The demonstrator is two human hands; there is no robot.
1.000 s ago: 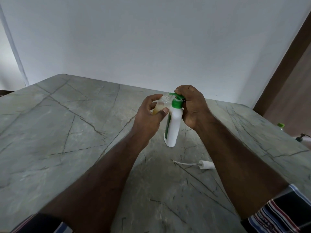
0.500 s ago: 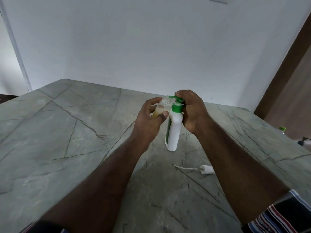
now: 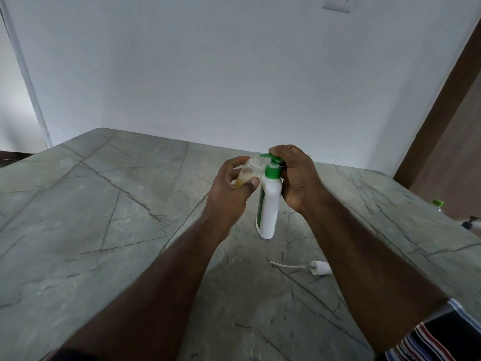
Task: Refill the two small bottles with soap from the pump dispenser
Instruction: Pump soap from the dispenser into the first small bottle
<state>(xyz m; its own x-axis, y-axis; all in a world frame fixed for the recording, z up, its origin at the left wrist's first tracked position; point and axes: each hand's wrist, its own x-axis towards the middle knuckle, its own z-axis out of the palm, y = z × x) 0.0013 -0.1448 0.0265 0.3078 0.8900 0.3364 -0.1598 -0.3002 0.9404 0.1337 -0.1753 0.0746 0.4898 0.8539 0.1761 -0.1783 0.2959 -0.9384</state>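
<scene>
Soap is visible as a yellowish liquid in the lower part of the small clear bottle (image 3: 247,175), which the person holds in the left hand (image 3: 230,190). The fingers and thumb of this hand are curled around the bottle, and its open threaded neck is tilted up to the green spout of the pump dispenser (image 3: 269,204). The neck is just under the tip of the spout; if they touch, I cannot tell.

The dispenser is a white bottle with a green collar and a green pump head. It stands upright on the grey stone table (image 3: 91,217), near the middle. The right hand (image 3: 295,175) is closed over the pump head from above, with the fingers bent on top of it and the palm beside the shoulder of the white bottle.

On the table, nearer to the person and partly hidden behind the right forearm, lies a white cap with a thin tube (image 3: 316,267). At the far right edge I see a bottle with a green cap (image 3: 437,203), cut off by the frame.
</scene>
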